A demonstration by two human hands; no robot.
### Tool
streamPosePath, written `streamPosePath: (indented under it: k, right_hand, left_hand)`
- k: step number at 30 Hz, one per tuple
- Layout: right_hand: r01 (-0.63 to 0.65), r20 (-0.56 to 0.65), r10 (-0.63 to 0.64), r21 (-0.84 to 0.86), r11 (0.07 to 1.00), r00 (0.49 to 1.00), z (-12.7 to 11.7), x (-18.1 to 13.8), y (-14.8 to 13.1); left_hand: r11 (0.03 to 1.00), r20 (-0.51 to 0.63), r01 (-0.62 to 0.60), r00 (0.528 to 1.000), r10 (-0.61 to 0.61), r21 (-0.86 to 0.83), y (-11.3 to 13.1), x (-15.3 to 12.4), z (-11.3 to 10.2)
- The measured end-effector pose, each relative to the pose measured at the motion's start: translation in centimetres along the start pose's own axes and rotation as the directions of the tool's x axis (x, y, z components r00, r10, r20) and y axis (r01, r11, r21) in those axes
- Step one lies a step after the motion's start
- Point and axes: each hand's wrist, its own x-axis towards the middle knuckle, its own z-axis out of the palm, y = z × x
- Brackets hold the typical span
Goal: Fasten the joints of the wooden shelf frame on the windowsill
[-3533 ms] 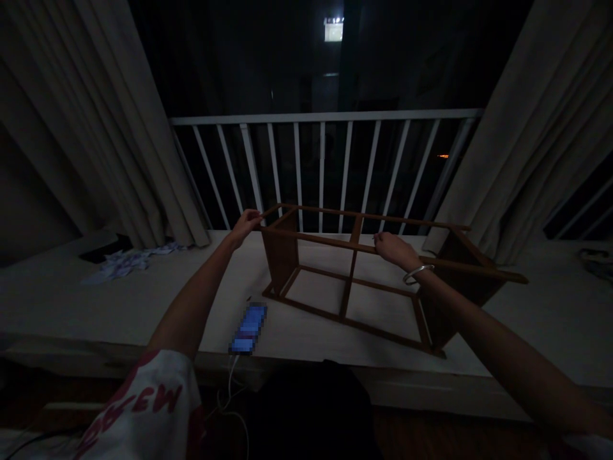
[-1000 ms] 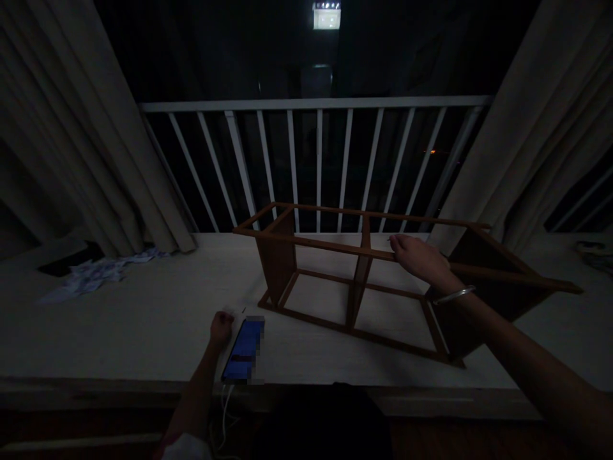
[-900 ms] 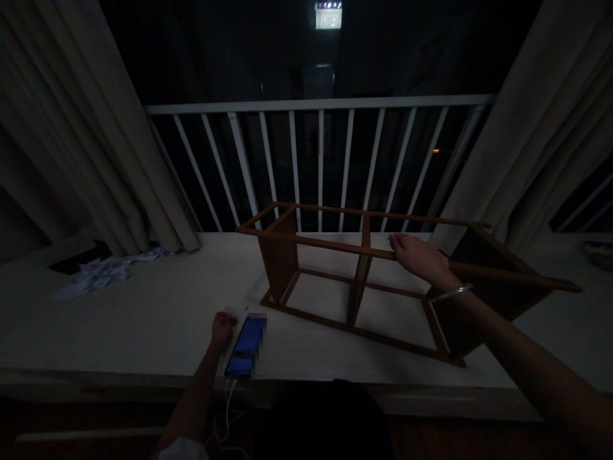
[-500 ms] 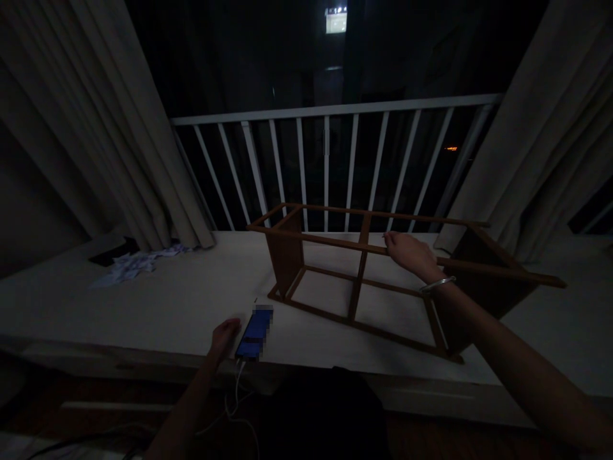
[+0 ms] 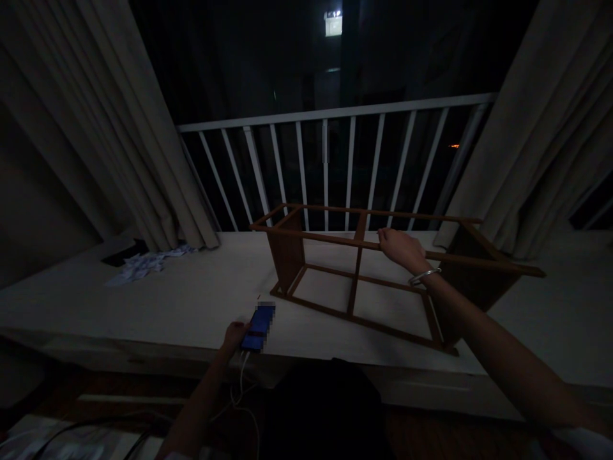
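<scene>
My right hand point(image 5: 401, 248), with a silver bangle at the wrist, is closed around the upper near rail of a brown wooden rack point(image 5: 357, 280). The rack lies on its long side on a white window ledge point(image 5: 211, 300), its open frame upward and solid panels at both ends. Near the ledge's front edge lies a smartphone point(image 5: 257, 329) with a lit blue screen, partly pixelated. My left hand point(image 5: 235, 333) is closed at the phone's left edge, its fingers curled; the far side of the grip is hidden.
White cables point(image 5: 243, 377) run from the phone down past the ledge front. Crumpled patterned cloth or paper point(image 5: 143, 265) lies at the left. White railings point(image 5: 325, 172) stand behind, with a curtain point(image 5: 158, 160) on the left and another curtain point(image 5: 522, 160) on the right.
My left hand has moved right and now touches the phone's edge. My right hand keeps hold of the rack's rail; the rack's right end has swung slightly to the left. The view has shifted slightly.
</scene>
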Motion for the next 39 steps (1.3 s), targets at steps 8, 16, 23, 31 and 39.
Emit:
streamPosePath:
  k: [8, 16, 23, 31, 39]
  right_hand:
    - [-0.004, -0.001, 0.004, 0.003, 1.0, 1.0, 0.1, 0.0, 0.1]
    - [0.008, 0.0, -0.008, 0.003, 1.0, 1.0, 0.1, 0.0, 0.3]
    - [0.034, 0.003, -0.034, 0.011, 0.999, 0.999, -0.1, -0.2, 0.5]
    - [0.038, 0.029, -0.039, 0.03, 0.999, 0.999, -0.5, -0.6, 0.6]
    - [0.076, 0.039, -0.08, 0.079, 0.994, 0.996, -0.8, -0.6, 1.2]
  left_hand:
    - [0.996, 0.067, 0.041, 0.997, -0.035, -0.085, 0.3, -0.3, -0.1]
    - [0.988, -0.052, -0.05, 0.998, 0.043, -0.146, 0.4, -2.2, -2.1]
    - [0.934, -0.15, -0.347, 0.931, 0.333, -0.082, 6.0, -1.9, -4.7]
    - [0.511, -0.141, -0.847, 0.529, 0.837, -0.143, 24.2, -11.0, -6.6]
    - [0.286, 0.04, -0.761, 0.325, 0.945, -0.582, 36.7, -15.9, -3.7]
